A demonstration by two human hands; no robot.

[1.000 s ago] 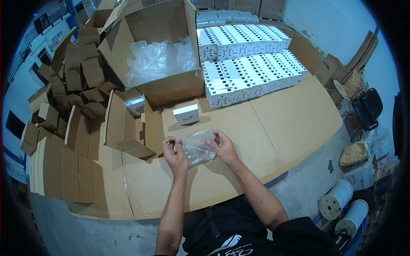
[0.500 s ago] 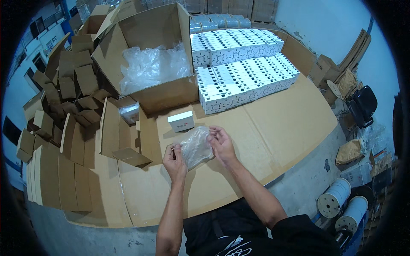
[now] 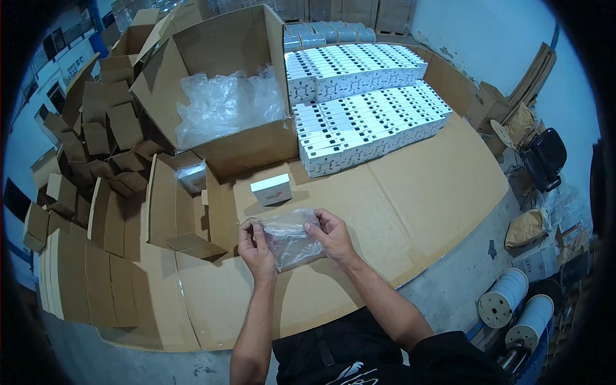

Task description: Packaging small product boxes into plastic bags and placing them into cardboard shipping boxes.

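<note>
Between my hands a clear plastic bag [image 3: 292, 240] is stretched over the cardboard-covered table. My left hand [image 3: 256, 249] pinches its left edge, and my right hand [image 3: 332, 236] grips the upper right edge with the thumb on top. Just beyond the bag a small white box [image 3: 271, 189] stands on its long side, touched by neither hand. Left of it is an open brown carton [image 3: 168, 215] with a plastic-wrapped item [image 3: 191, 174] inside at its far end.
A large open carton [image 3: 250, 144] full of crumpled clear bags [image 3: 231, 102] stands behind. Rows of white boxes [image 3: 372, 135] are stacked at the back right. Several open brown cartons [image 3: 102, 135] crowd the left side. Cable spools [image 3: 505, 298] stand on the floor at right.
Both hands have come a little nearer to me with the bag. The bag is now held flatter and wider, its upper edge drawn across between the hands.
</note>
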